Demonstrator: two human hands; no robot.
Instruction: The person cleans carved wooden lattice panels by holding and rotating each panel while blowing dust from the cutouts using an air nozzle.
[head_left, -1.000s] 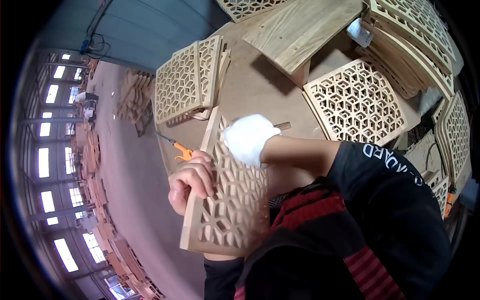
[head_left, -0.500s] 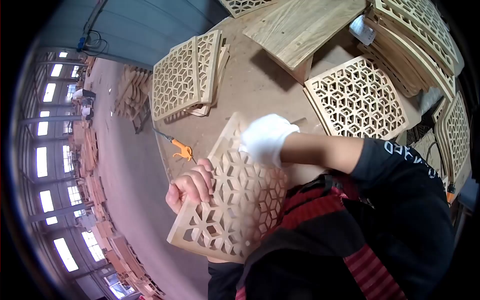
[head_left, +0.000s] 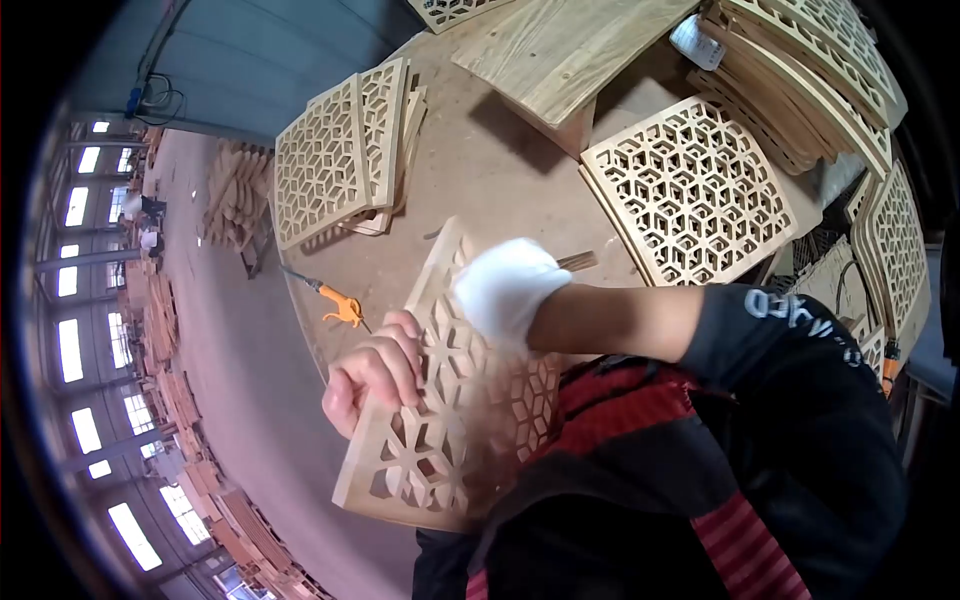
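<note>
On the far left, windows [head_left: 70,350] are lining the workshop, and the floor [head_left: 255,400] is running beside your surface [head_left: 450,150]. Along the surface's left edge, a pile of lattice panels [head_left: 320,165] is lying askew. Nearer you, an orange tool [head_left: 345,308] is resting just inside that edge, tip pointing toward your bare left hand [head_left: 375,370]. This hand is gripping the long left side of a pale wooden panel [head_left: 450,385], fingers curling over its face. You are holding that panel tilted in front of your body, its lower left corner jutting over the floor in this view. Your white-covered right hand [head_left: 510,290] is crossing its upper part; the covering is hiding the fingers, so whether they are clasping anything cannot be told. Beyond, open brown surface is stretching between the pile and a plain board [head_left: 575,60]. Rightward, more lattice panels [head_left: 690,190] are lying flat, and curved panels [head_left: 800,90] are crowding the far right.
</note>
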